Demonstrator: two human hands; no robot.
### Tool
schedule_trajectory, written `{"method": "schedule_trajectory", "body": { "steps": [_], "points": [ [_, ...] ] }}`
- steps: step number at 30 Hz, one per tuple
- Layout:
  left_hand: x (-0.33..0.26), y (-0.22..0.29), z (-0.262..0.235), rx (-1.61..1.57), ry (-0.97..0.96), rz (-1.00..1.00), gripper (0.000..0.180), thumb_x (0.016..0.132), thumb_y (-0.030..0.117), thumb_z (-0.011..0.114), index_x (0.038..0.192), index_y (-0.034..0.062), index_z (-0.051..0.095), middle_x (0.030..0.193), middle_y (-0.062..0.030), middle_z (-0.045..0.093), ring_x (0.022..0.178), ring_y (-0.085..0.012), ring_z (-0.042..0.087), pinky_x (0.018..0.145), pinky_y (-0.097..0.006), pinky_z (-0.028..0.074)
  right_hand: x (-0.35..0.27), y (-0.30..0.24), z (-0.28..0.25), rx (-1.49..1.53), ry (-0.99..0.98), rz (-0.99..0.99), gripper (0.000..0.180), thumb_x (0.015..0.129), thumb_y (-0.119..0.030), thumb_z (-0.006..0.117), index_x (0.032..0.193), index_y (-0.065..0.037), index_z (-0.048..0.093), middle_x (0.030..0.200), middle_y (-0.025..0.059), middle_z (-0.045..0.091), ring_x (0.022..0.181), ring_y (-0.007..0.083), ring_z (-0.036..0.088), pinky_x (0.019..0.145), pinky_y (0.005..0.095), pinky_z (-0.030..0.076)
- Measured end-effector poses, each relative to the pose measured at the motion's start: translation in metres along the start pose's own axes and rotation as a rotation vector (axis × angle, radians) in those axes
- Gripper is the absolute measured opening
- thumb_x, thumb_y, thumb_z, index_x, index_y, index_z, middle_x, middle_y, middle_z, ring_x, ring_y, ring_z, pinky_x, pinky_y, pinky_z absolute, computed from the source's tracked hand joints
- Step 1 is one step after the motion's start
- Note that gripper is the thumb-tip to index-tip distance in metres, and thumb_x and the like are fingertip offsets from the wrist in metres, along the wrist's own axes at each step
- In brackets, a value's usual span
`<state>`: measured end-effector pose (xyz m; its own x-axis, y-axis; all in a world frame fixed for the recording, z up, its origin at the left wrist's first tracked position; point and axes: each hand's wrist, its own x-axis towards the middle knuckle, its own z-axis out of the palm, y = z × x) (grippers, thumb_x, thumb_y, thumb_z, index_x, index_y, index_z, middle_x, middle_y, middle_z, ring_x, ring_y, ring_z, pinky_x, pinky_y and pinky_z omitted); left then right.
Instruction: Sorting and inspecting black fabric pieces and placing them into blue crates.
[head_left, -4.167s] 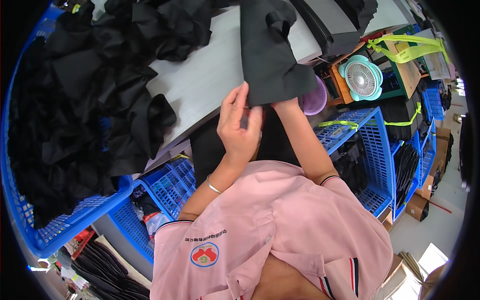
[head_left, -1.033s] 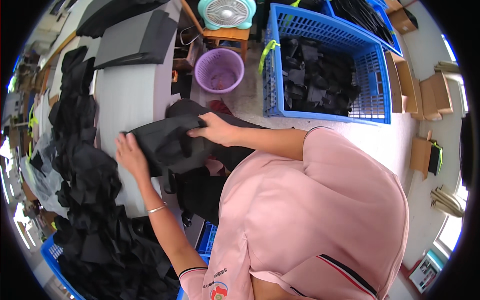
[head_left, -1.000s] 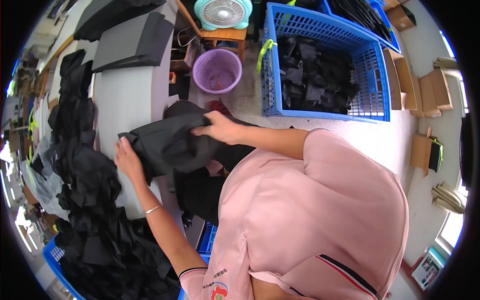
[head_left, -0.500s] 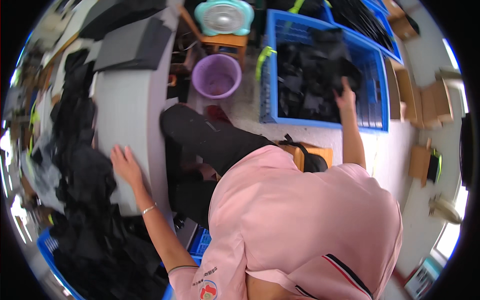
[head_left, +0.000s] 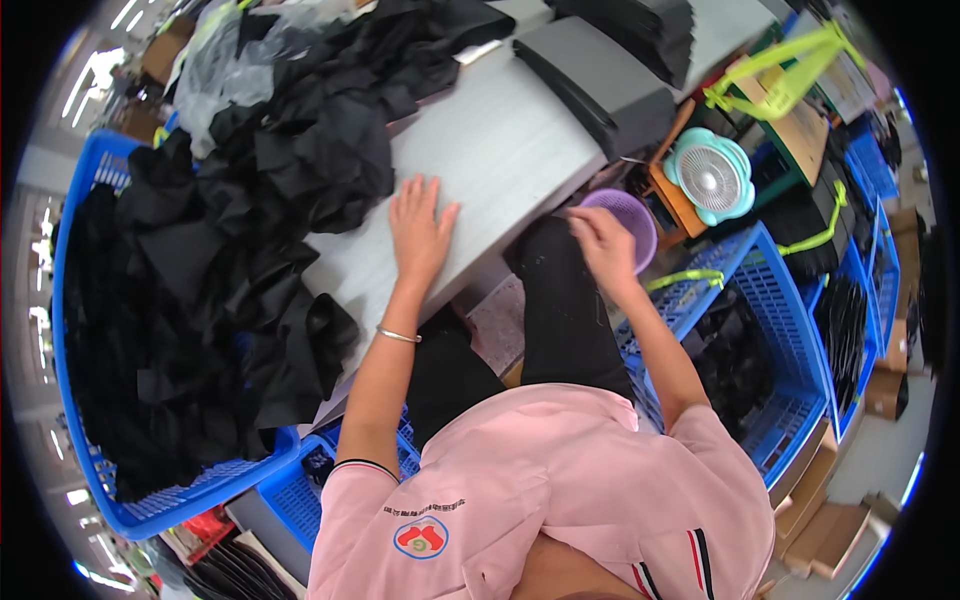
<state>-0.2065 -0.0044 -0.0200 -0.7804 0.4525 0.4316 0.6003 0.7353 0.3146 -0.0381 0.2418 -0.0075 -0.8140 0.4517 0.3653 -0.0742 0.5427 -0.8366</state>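
My left hand (head_left: 418, 230) lies flat on the grey-white tabletop (head_left: 480, 150), fingers stretched out and nothing in them. Just to its left is a heap of black fabric pieces (head_left: 310, 150). My right hand (head_left: 605, 245) hangs over my right knee, in front of the purple plastic basket (head_left: 632, 222). Its fingers are loosely bent, and nothing shows in them. To the right of that arm is a blue crate (head_left: 780, 290) with black pieces (head_left: 725, 350) inside.
A large blue crate (head_left: 95, 470) overflows with black fabric at the left. Stacked dark grey pieces (head_left: 600, 75) lie on the table's far part. A turquoise fan (head_left: 710, 175) stands beyond the basket. Cardboard boxes (head_left: 825, 535) are at the lower right.
My view has turned left toward the table. My right hand has left the blue crate and come over my knee. My left hand still rests on the tabletop.
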Motion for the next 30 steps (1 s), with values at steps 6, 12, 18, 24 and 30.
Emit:
{"method": "schedule_trajectory", "body": {
  "steps": [6,12,18,24,30],
  "points": [
    [-0.008,-0.004,-0.001,-0.467,0.196,-0.234,0.026,0.09,0.005,0.062,0.115,-0.0022,0.065,0.131,-0.0203,0.061,0.124,-0.0362,0.056,0.103,-0.042,0.045,0.094,-0.081,0.171,0.061,-0.144,-0.345,0.021,0.085,-0.013,0.074,0.103,-0.004,0.07,0.092,0.0087,0.068,0.073,0.0224,0.068,0.064,0.0314,0.053],
    [-0.009,-0.003,-0.01,-0.954,0.449,-0.588,0.023,0.097,0.005,0.058,0.119,-0.0013,0.058,0.123,-0.0108,0.061,0.108,-0.0166,0.06,0.094,-0.029,0.049,0.13,-0.071,0.248,-0.285,-0.169,-0.321,0.025,0.087,-0.021,0.073,0.105,-0.005,0.069,0.093,0.0073,0.068,0.079,0.0199,0.068,0.068,0.0328,0.053],
    [-0.02,0.001,-0.059,-1.03,0.662,-0.603,0.044,0.092,0.014,0.068,0.13,-0.001,0.05,0.129,-0.0138,0.058,0.107,-0.0207,0.059,0.095,-0.031,0.047,0.089,-0.085,0.179,0.698,-0.494,0.237,0.02,0.096,-0.016,0.064,0.107,0.001,0.067,0.105,0.0055,0.07,0.084,0.0097,0.065,0.074,0.0293,0.053],
    [-0.001,0.038,-0.079,-0.833,0.408,-0.387,0.028,0.082,0.008,0.075,0.109,0.0076,0.069,0.092,-0.0074,0.068,0.086,-0.0243,0.063,0.081,-0.036,0.049,0.002,-0.08,0.13,1.049,-0.486,0.692,0.022,0.101,-0.022,0.06,0.109,-0.001,0.062,0.108,0.0055,0.068,0.091,0.015,0.068,0.08,0.0336,0.057],
    [-0.023,0.052,-0.048,-0.692,0.184,-0.268,0.015,0.085,-0.002,0.066,0.098,0.0024,0.072,0.089,-0.0099,0.069,0.081,-0.0229,0.067,0.073,-0.03,0.051,-0.058,-0.109,0.066,-0.072,-0.33,0.015,0.011,0.093,-0.007,0.066,0.101,0.001,0.066,0.102,0.0141,0.067,0.083,0.0289,0.069,0.073,0.0357,0.055]
  ]
}}
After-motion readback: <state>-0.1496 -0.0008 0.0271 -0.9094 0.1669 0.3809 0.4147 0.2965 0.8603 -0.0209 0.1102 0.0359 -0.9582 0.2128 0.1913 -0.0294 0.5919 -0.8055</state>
